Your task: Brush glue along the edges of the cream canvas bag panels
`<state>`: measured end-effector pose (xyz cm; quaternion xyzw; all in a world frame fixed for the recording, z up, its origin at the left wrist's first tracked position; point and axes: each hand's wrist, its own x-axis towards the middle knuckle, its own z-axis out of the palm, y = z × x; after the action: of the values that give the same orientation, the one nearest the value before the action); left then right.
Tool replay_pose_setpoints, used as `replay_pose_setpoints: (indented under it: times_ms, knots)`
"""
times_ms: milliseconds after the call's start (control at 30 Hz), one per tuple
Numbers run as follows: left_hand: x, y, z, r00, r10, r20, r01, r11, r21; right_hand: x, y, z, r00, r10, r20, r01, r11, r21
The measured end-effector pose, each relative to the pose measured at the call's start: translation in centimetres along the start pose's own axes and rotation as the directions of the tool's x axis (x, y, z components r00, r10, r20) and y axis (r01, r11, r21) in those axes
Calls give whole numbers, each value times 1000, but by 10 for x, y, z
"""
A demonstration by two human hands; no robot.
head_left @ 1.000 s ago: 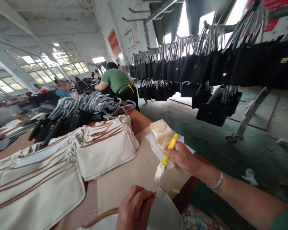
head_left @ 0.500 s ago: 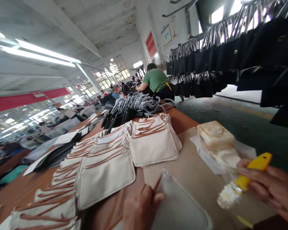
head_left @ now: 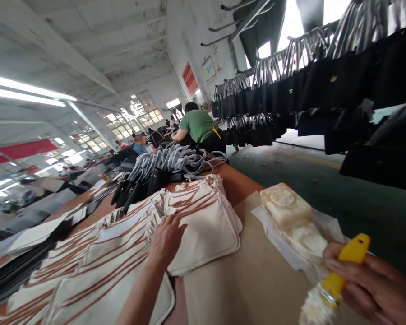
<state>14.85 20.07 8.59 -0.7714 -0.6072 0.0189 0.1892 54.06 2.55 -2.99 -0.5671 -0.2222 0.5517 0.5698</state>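
Rows of overlapping cream fabric pieces (head_left: 203, 234) with brown edging cover the table. My left hand (head_left: 167, 237) reaches over them, its fingers at the top edge of the front piece in the right-hand stack; whether they pinch it is unclear. At the lower right, my right hand (head_left: 368, 275) is closed around a yellow-handled brush (head_left: 353, 253), bristles down and coated in a whitish paste. Beside it a crusted, paste-covered container (head_left: 286, 205) lies on white paper (head_left: 328, 225). Brown board (head_left: 243, 289) lies beneath, in front of the stacks.
Grey wrapped handles (head_left: 169, 160) and black pieces lie at the table's far end. Black bags (head_left: 318, 85) hang from racks at right. A person in a green shirt (head_left: 198, 126) bends forward beyond the table. Black sheets (head_left: 23, 266) lie at left.
My left hand has moved up from the grey-looking piece on the board to the stacks, and that piece is no longer in view. The camera view has shifted right. The brush remains in my right hand.
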Motion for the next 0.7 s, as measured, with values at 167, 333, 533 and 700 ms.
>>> replay_pose_setpoints:
  times_ms: [167,333,533,700]
  knots:
    - [62,71,24,998,53,-24,-56,987,-149,2,-8,-13,997,75,11,-75,996,45]
    - [71,77,22,999,50,-2,-50,972,-231,-8,-21,-13,995,102,-24,-97,982,161]
    - [33,85,1,995,98,12,-87,926,-367,-23,-34,-3,995,-56,80,41,983,179]
    - [-6,97,-38,987,156,24,-127,871,-475,-34,-51,0,970,-182,160,139,960,244]
